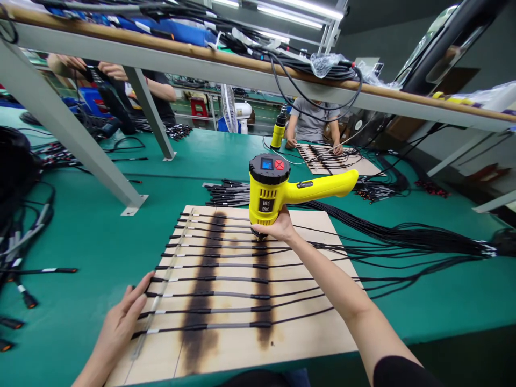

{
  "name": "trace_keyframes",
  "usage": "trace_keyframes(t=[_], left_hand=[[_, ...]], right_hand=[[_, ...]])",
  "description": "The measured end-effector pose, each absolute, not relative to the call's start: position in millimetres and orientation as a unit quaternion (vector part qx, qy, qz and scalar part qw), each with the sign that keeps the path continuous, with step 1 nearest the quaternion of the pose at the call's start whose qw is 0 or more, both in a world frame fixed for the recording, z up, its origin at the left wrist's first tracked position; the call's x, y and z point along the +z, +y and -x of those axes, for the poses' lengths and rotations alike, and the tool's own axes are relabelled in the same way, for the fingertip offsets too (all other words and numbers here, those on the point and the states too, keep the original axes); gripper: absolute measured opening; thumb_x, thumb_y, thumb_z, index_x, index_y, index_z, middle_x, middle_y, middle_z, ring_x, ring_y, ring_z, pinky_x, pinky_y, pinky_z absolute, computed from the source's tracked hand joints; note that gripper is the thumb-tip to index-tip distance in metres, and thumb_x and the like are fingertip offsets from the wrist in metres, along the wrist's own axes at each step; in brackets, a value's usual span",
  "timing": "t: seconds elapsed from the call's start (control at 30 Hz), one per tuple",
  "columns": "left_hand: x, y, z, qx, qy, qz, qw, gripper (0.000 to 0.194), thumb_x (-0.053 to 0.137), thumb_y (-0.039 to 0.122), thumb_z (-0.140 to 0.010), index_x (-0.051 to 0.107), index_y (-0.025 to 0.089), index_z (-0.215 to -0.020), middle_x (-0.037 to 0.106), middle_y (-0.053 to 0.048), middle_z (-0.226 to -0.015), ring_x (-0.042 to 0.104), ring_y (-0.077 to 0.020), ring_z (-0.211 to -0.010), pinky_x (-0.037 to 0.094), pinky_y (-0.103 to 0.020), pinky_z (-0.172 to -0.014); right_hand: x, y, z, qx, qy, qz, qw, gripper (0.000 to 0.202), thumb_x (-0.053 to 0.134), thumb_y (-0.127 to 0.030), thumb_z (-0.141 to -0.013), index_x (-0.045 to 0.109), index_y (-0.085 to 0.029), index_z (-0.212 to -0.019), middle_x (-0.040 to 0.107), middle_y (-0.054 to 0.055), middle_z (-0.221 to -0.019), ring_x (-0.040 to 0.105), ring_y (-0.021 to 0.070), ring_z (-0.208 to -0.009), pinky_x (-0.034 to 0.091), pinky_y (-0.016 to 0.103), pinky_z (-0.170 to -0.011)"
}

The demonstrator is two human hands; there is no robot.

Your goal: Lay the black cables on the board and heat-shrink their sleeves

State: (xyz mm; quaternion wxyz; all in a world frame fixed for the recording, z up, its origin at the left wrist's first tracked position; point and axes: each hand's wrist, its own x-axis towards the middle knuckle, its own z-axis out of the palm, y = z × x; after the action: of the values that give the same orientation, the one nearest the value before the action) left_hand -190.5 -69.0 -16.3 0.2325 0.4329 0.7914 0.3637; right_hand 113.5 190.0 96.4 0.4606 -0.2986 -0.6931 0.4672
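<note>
My right hand (284, 226) is wrapped round the lower body of a yellow heat gun (264, 196), its black nozzle pointing down at the cables. A small lit display and a red button show on the gun's top. Under it lies a pale wooden board (306, 338) with two dark scorched bands. Several black cables with grey sleeves (228, 294) run across the board in parallel rows. At the board's left edge my left hand (121, 317) rests with fingers stretched out, the fingertips by the cable ends and a clear strip (155, 306).
Bundled black cables (403, 236) trail off to the right over the green table (92, 236). An overhead shelf on grey metal legs (88, 129) spans the bench. Across it a person (314, 118) works at another board, near a second yellow heat gun (278, 129). Another person stands back left.
</note>
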Motion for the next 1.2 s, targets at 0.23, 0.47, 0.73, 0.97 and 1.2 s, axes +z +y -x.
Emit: trace_keyframes(t=[0.23, 0.47, 0.73, 0.97, 1.2], left_hand=[[-19, -70, 191, 0.366, 0.792, -0.434, 0.226, 0.072, 0.036, 0.061, -0.083, 0.048, 0.014, -0.136, 0.042, -0.006, -0.144, 0.021, -0.0320, -0.139, 0.019, -0.048, -0.114], [-20, -70, 192, 0.367, 0.789, -0.437, 0.229, 0.076, 0.034, 0.063, -0.084, 0.046, 0.009, -0.136, 0.040, -0.008, -0.145, 0.019, -0.0312, -0.140, 0.018, -0.048, -0.114], [-21, -70, 193, 0.368, 0.789, -0.435, 0.229, 0.080, 0.035, 0.067, -0.081, 0.047, 0.009, -0.136, 0.041, -0.008, -0.145, 0.020, -0.0313, -0.140, 0.018, -0.048, -0.114], [-20, -70, 192, 0.371, 0.789, -0.433, 0.227, 0.079, 0.036, 0.067, -0.081, 0.048, 0.011, -0.135, 0.043, -0.009, -0.143, 0.020, -0.0326, -0.140, 0.019, -0.050, -0.113], [-19, -70, 192, 0.368, 0.790, -0.432, 0.231, 0.082, 0.035, 0.068, -0.080, 0.047, 0.010, -0.136, 0.043, -0.010, -0.143, 0.020, -0.0321, -0.140, 0.018, -0.050, -0.114]], right_hand=[[95, 191, -117, 0.467, -0.694, 0.283, 0.468, 0.042, 0.082, -0.035, -0.048, 0.064, -0.021, -0.083, 0.072, 0.006, -0.087, 0.068, 0.0276, -0.086, 0.055, 0.047, -0.087], [96, 194, -117, 0.465, -0.690, 0.286, 0.475, 0.036, 0.081, -0.037, -0.048, 0.065, -0.020, -0.076, 0.072, 0.006, -0.081, 0.070, 0.0260, -0.080, 0.058, 0.041, -0.080], [93, 199, -122, 0.444, -0.682, 0.295, 0.501, 0.042, 0.083, -0.029, -0.045, 0.065, -0.019, -0.082, 0.072, 0.006, -0.086, 0.070, 0.0246, -0.082, 0.059, 0.035, -0.077], [90, 200, -123, 0.449, -0.680, 0.296, 0.499, 0.045, 0.083, -0.028, -0.045, 0.065, -0.019, -0.085, 0.072, 0.005, -0.087, 0.069, 0.0243, -0.084, 0.057, 0.037, -0.081], [88, 202, -125, 0.438, -0.686, 0.303, 0.496, 0.050, 0.083, -0.029, -0.045, 0.064, -0.019, -0.090, 0.071, 0.006, -0.091, 0.068, 0.0243, -0.086, 0.056, 0.037, -0.083]])
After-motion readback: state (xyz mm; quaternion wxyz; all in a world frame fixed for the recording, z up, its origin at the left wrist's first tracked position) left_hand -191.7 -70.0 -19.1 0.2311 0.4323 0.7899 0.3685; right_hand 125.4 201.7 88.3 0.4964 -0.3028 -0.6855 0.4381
